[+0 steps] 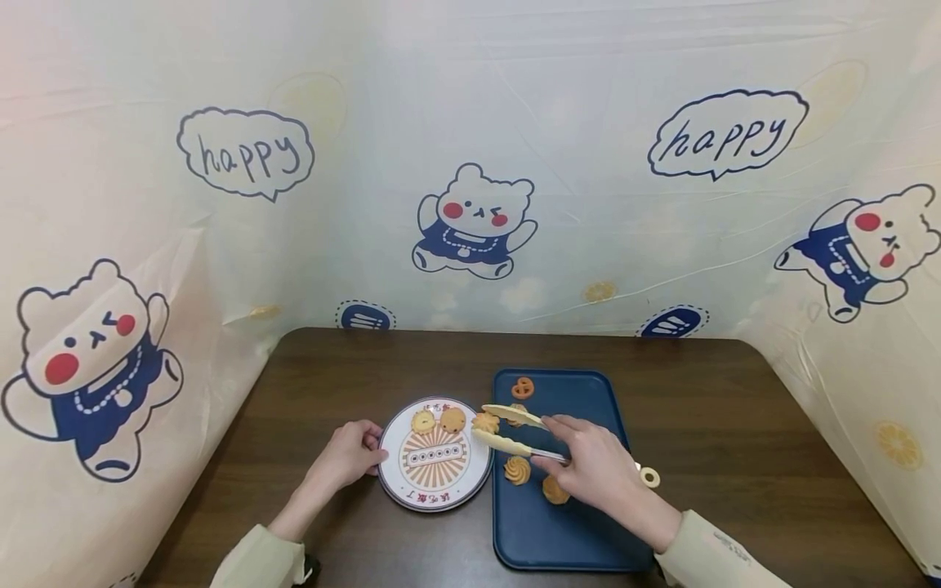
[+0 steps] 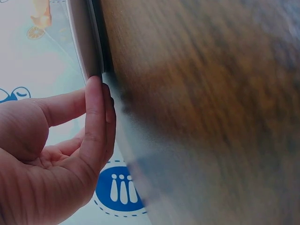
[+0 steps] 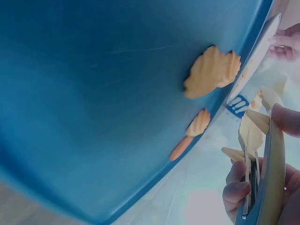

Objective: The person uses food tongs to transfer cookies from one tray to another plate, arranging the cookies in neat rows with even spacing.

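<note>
My left hand (image 1: 347,451) pinches the left rim of a round white printed plate (image 1: 472,467); in the left wrist view the thumb and fingers meet at the plate's edge (image 2: 84,42). Two cookies, one pale (image 1: 423,421) and one browner (image 1: 452,420), lie on the plate's far part. My right hand (image 1: 599,465) holds cream-tipped tongs (image 1: 507,442) above the blue tray (image 1: 559,539). Between the tong tips is a ridged cookie (image 1: 485,422), near the plate's right rim. In the right wrist view, fingers (image 3: 236,190) wrap the tongs' arms.
On the tray lie a pretzel-shaped cookie (image 1: 523,387), a swirled cookie (image 1: 518,469) and a round cookie (image 1: 555,490) partly under the right hand. Another cookie is partly behind the tongs. The tray stands right beside the plate on a brown wooden table (image 1: 706,408); a printed curtain (image 1: 588,163) surrounds it.
</note>
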Available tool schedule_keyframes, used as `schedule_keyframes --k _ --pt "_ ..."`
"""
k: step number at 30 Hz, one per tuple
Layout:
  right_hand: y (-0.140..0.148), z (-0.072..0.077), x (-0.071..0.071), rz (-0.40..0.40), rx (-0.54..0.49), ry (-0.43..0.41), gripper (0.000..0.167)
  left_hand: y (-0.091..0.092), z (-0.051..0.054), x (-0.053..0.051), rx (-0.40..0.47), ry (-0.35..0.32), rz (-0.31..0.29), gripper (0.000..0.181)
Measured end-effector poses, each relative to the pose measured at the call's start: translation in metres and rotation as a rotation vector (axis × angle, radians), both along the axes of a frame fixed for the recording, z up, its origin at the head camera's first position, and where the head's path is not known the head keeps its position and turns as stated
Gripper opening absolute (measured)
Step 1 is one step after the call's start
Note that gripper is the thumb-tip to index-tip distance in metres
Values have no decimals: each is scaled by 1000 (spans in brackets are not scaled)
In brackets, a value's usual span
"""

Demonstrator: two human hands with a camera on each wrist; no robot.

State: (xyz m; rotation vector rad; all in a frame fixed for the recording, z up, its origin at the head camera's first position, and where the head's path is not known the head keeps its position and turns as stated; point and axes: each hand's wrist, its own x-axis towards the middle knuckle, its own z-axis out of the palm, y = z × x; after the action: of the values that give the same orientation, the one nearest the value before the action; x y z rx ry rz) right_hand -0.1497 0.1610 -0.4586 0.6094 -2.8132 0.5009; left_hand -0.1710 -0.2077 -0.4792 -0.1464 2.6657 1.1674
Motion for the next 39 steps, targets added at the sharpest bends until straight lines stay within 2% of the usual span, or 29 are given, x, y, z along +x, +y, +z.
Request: schedule_keyframes --k 11,23,30,39 --pt "-42 -2 -7 86 33 -34 59 -1 -1 0 -1 -10 2 30" --pt "-80 -9 -9 196 64 -60 54 -2 -2 -1 15 -6 4 30" --pt "-92 -14 -9 208 97 -97 55 -2 -1 0 15 -6 3 30" --pt "-103 -16 -10 206 103 -95 55 0 0 0 5 -9 2 30"
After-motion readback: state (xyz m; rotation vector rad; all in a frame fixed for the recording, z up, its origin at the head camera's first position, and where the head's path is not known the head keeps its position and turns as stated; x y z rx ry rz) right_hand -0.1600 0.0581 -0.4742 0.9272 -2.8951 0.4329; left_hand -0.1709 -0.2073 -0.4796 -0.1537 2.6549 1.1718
